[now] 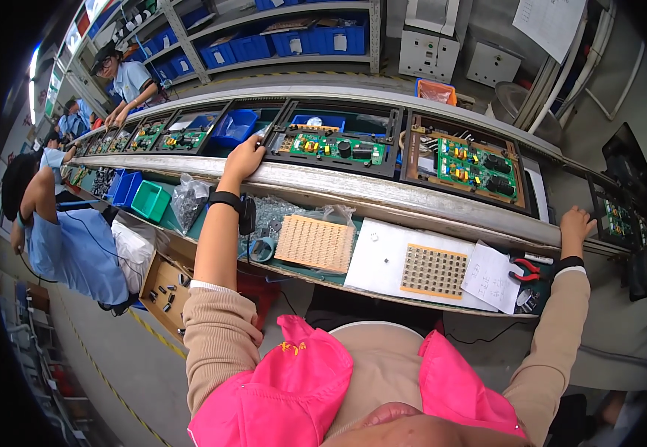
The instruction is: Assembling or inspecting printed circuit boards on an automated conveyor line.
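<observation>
My left hand (244,159) has its fingers curled on the left edge of a black carrier frame (327,163) on the conveyor rail. That frame holds a green circuit board (342,148) with black capacitors and yellow parts. To its right sits another carrier frame (416,160) with two green boards (472,168). At the far right, my right hand (577,226) is closed at the near-left edge of a third black carrier frame (595,201), its fingertips partly hidden. Green boards (617,216) show inside that frame.
On the bench below lie small parts in a tan foam block (316,243), a parts sheet (434,270), papers (489,277), red-handled pliers (525,271) and clear bags (189,203). Blue (124,188) and green bins (150,201) stand left. Co-workers (77,253) sit along the line.
</observation>
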### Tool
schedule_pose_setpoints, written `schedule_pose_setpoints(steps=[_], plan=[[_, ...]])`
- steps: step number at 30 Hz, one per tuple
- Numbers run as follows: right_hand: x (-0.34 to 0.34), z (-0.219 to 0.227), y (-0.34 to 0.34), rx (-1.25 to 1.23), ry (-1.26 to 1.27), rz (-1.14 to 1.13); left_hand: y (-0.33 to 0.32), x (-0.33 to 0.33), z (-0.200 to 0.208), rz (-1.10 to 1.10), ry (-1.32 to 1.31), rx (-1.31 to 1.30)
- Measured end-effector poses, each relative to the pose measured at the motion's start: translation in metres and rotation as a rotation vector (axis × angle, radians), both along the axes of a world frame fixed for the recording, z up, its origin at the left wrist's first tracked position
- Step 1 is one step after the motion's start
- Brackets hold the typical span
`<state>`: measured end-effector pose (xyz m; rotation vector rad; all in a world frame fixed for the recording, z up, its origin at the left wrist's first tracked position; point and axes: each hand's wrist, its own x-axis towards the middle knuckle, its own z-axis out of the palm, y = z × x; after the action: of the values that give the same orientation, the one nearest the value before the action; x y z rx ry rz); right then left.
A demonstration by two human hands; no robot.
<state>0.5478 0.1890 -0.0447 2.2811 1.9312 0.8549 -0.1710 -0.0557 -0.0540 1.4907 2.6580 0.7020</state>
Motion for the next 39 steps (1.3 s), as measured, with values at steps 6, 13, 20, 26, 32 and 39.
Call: schedule_pose_setpoints(steps=[6,13,20,26,32,39], plan=[[0.003,-0.003,0.002,0.008,-0.024,-0.002,0.002,-0.007,-0.003,-0.045,-0.004,0.01],[0.01,-0.008,0.009,-0.019,-0.022,0.02,0.002,-0.01,-0.021,0.033,0.444,0.084],[0.014,-0.011,0.008,0.01,-0.051,0.003,0.0,0.003,0.002,-0.009,0.213,-0.179],[0.016,-0.011,0.013,0.01,-0.085,0.012,-0.003,0.013,0.007,0.097,0.293,-0.143],[0.013,-0.01,0.009,0.005,-0.034,0.015,-0.004,0.017,0.008,0.126,0.265,-0.172],[0.012,-0.008,0.007,-0.008,-0.026,0.006,-0.001,0.019,0.009,0.141,0.209,-0.215]])
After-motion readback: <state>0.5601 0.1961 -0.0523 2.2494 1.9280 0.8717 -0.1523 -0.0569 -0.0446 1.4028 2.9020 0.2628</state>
